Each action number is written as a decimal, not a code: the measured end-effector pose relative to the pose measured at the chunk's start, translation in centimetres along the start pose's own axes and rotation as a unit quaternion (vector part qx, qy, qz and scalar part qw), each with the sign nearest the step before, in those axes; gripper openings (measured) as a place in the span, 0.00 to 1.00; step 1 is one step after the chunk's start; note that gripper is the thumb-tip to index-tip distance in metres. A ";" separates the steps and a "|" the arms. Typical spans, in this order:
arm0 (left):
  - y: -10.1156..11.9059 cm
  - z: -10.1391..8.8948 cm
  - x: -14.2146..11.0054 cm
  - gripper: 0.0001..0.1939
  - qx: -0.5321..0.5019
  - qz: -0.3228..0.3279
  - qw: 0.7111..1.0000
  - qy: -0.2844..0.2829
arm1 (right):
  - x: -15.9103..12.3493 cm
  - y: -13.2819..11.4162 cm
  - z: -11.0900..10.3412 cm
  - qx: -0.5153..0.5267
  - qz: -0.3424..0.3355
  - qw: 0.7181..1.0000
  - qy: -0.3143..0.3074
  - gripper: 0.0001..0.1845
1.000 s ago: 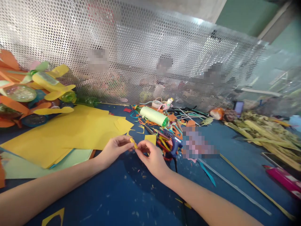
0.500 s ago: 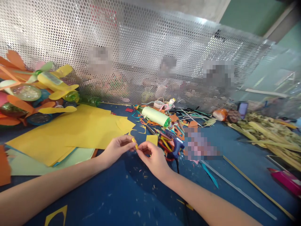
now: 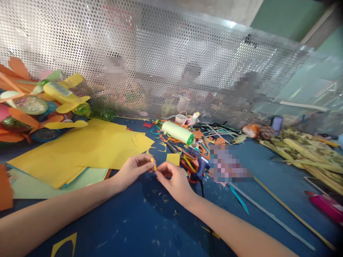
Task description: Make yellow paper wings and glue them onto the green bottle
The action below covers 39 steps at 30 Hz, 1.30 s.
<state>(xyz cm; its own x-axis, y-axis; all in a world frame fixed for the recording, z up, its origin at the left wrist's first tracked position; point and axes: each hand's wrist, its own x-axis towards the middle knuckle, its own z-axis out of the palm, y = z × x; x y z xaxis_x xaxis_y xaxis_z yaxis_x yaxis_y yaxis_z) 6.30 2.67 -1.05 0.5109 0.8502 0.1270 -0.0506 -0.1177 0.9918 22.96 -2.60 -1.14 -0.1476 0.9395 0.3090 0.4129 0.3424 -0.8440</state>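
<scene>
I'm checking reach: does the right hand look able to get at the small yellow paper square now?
Probably yes: the yellow square lies just beyond the right hand with nothing seen on top, though that hand is busy at a small yellow piece.

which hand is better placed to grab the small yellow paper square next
Likely the right hand: the small yellow paper square lies just beyond it, while the left hand is farther off. Both meet at the small yellow roll, but the left appears to pinch it, perhaps leaving the right freer.
</scene>
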 end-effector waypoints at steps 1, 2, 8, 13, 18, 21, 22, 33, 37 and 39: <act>0.0 0.0 0.0 0.07 0.002 0.002 1.000 -0.003 | 0.0 0.0 0.0 -0.002 -0.002 1.000 -0.002 0.03; 0.0 0.0 0.0 0.07 0.004 0.002 1.000 -0.003 | 0.0 -0.1 0.0 -0.004 -0.003 1.000 -0.003 0.03; -0.4 0.1 0.3 0.07 0.005 -0.010 1.000 -0.005 | 0.2 0.4 0.3 -0.014 0.004 1.000 0.004 0.05; -0.3 0.1 0.1 0.08 -0.009 -0.009 1.000 0.003 | 0.1 0.4 0.2 -0.025 -0.004 1.000 0.001 0.05; -0.1 0.2 0.1 0.07 0.004 -0.008 1.000 -0.005 | 0.2 0.3 0.2 -0.054 -0.021 0.998 0.021 0.02; -0.1 0.2 0.1 0.08 -0.003 -0.002 1.000 -0.020 | 0.2 0.4 0.2 -0.050 -0.025 0.998 0.022 0.01; -0.1 0.2 0.0 0.08 -0.005 0.001 1.000 -0.026 | 0.2 0.4 0.2 -0.048 -0.026 0.998 0.022 0.01; 0.1 0.2 0.0 0.10 -0.001 0.007 1.000 -0.014 | 0.3 0.1 0.0 -0.065 -0.045 0.997 0.023 0.03; 0.0 0.2 0.0 0.08 0.006 0.023 0.999 -0.022 | 0.3 0.1 0.0 -0.069 -0.052 0.996 0.025 0.03; -0.1 0.2 0.0 0.08 0.010 0.031 0.999 -0.029 | 0.3 0.1 -0.1 -0.072 -0.051 0.996 0.025 0.03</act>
<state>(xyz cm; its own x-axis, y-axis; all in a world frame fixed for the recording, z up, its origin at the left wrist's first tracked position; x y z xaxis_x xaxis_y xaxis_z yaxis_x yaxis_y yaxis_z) 6.48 2.57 -1.14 0.5560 0.8100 0.1865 -0.0665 -0.1804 0.9813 23.04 -2.28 -1.08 -0.1516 0.8977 0.4138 0.5239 0.4279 -0.7365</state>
